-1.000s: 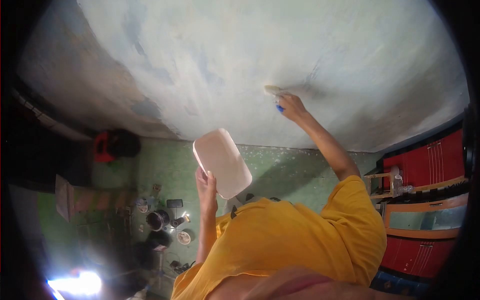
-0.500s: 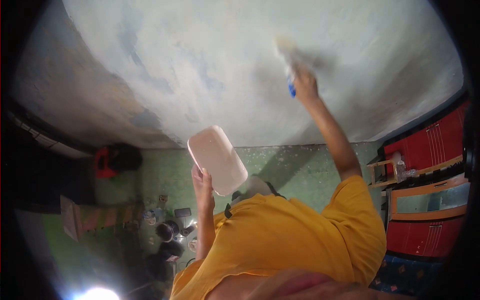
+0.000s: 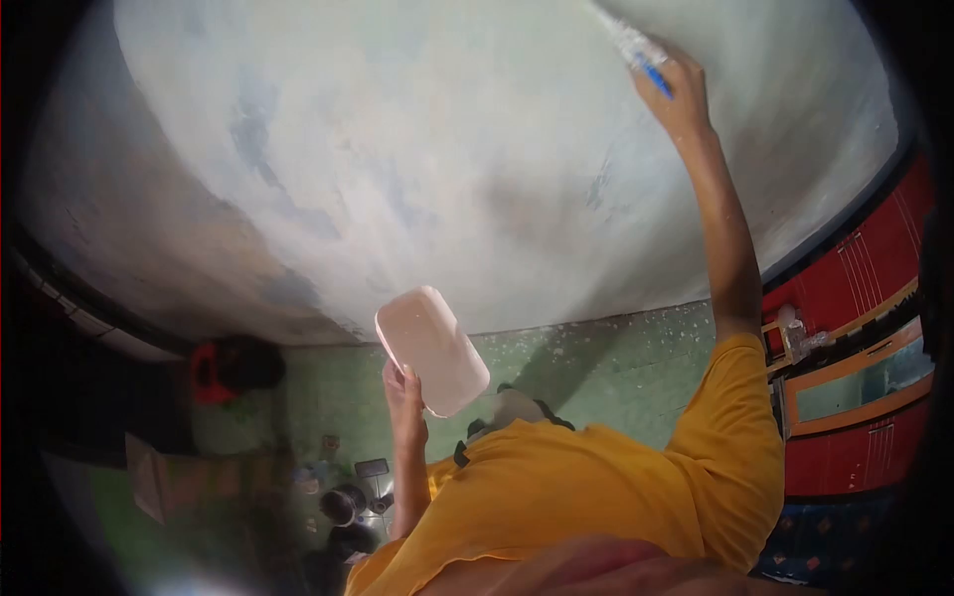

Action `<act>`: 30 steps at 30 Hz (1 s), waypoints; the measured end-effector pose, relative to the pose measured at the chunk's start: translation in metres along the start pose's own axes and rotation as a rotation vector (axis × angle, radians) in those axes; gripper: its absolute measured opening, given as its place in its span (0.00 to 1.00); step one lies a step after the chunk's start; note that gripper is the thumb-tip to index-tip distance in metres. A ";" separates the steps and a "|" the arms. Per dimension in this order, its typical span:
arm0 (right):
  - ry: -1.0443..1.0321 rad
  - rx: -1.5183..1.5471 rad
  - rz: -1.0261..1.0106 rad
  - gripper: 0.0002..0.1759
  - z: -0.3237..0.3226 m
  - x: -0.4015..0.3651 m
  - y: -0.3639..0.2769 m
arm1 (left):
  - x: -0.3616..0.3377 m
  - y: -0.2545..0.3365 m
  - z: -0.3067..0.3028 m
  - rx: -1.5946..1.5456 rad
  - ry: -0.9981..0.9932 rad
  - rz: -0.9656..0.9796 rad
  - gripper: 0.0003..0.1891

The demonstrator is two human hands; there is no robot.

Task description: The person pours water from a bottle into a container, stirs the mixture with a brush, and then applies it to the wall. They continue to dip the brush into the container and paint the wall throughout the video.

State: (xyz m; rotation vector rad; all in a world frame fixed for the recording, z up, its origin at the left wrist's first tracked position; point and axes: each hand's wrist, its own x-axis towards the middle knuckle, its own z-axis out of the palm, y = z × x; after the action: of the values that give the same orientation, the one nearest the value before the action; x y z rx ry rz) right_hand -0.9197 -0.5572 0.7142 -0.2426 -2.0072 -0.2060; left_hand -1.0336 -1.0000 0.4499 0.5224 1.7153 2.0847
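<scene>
Fingers wrapped round its near left edge, my left hand holds a pale pink rectangular plastic tub tilted in front of my body. High on the right, my right hand grips a paintbrush with a blue handle and a white-smeared neck. Its bristle end points up and left at the wall, which has patchy white and grey-blue paint. Darker, bluish patches show at the wall's left side.
Green floor with white specks runs along the wall's foot. Red cabinets stand at the right, with clear plastic bottles beside them. A black pot and a dark flat device are on the floor at lower left. A red and black object lies farther left.
My right hand has moved up and to the right along the wall with the paintbrush. The view has tilted upward a little. My left hand still holds the tub.
</scene>
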 end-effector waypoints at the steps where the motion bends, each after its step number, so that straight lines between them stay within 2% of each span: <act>1: 0.120 0.008 -0.089 0.18 -0.010 0.011 -0.008 | -0.004 -0.002 -0.001 -0.003 0.000 -0.003 0.35; 2: 0.238 0.013 -0.177 0.16 -0.015 0.018 -0.011 | -0.004 -0.001 -0.001 -0.006 -0.001 -0.007 0.35; 4: -0.016 -0.142 -0.041 0.18 0.018 -0.019 0.006 | -0.004 0.002 0.000 -0.004 0.009 -0.013 0.35; 5: -0.005 -0.180 -0.071 0.22 0.044 -0.045 0.001 | -0.005 0.002 0.000 0.000 0.020 -0.015 0.35; 6: -0.140 -0.155 -0.072 0.26 0.065 -0.078 -0.002 | -0.007 0.002 0.001 0.004 0.033 -0.022 0.35; 7: -0.150 -0.078 -0.148 0.25 0.086 -0.110 -0.006 | -0.007 0.004 0.002 0.020 0.023 -0.035 0.34; 8: -0.296 0.014 -0.029 0.26 0.100 -0.139 -0.018 | -0.005 0.007 0.004 0.033 0.015 -0.048 0.32; 9: -0.403 0.051 -0.090 0.29 0.104 -0.158 -0.029 | -0.007 0.009 0.005 0.049 0.009 -0.064 0.31; 10: -0.513 0.090 -0.148 0.32 0.104 -0.166 -0.039 | -0.007 0.008 0.005 0.042 0.001 -0.061 0.31; 13: -0.688 0.316 0.024 0.35 0.083 -0.142 -0.047 | -0.005 0.008 0.001 0.045 -0.027 -0.057 0.31; 14: -0.463 0.337 -0.084 0.37 0.070 -0.117 -0.047 | -0.003 0.010 0.001 0.057 -0.034 -0.060 0.30; 17: -0.235 0.156 0.084 0.20 0.036 -0.040 -0.006 | -0.004 0.004 -0.002 0.068 -0.001 -0.029 0.30; 18: -0.074 -0.003 -0.008 0.15 0.018 -0.012 0.000 | -0.003 0.003 0.000 0.068 0.015 -0.012 0.30; 19: -0.021 0.038 0.104 0.13 0.002 0.014 -0.006 | -0.004 0.001 0.000 0.052 0.023 -0.007 0.30; 21: -0.024 -0.198 0.142 0.12 0.008 0.025 0.006 | -0.003 -0.003 0.000 0.009 0.039 0.019 0.31; 22: -0.042 -0.259 0.129 0.13 0.023 0.021 0.007 | -0.007 -0.001 -0.002 0.026 0.023 -0.012 0.30; 24: 0.029 -0.258 -0.098 0.15 0.049 -0.012 -0.006 | -0.009 0.006 -0.003 0.060 -0.016 -0.058 0.30; 25: -0.002 -0.268 -0.082 0.21 0.072 -0.045 -0.019 | -0.010 0.005 -0.004 0.054 -0.008 -0.053 0.30; 26: 0.009 -0.245 -0.148 0.24 0.102 -0.088 -0.023 | -0.010 0.004 -0.004 0.049 -0.001 -0.049 0.30; 27: -0.213 -0.034 -0.001 0.25 0.115 -0.126 -0.041 | -0.011 0.003 -0.003 0.042 0.007 -0.047 0.30; 28: -0.191 -0.135 -0.143 0.23 0.133 -0.162 -0.052 | -0.012 0.002 -0.001 0.029 0.025 -0.032 0.32; 30: -0.347 0.020 -0.066 0.24 0.162 -0.217 -0.068 | -0.005 0.002 0.003 0.007 0.057 0.008 0.38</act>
State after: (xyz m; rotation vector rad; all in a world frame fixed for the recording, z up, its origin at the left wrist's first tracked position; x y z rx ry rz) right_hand -0.9859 -0.5998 0.4457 -0.2104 -2.3626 -0.1954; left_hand -1.0280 -1.0007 0.4522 0.4767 1.7552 2.1196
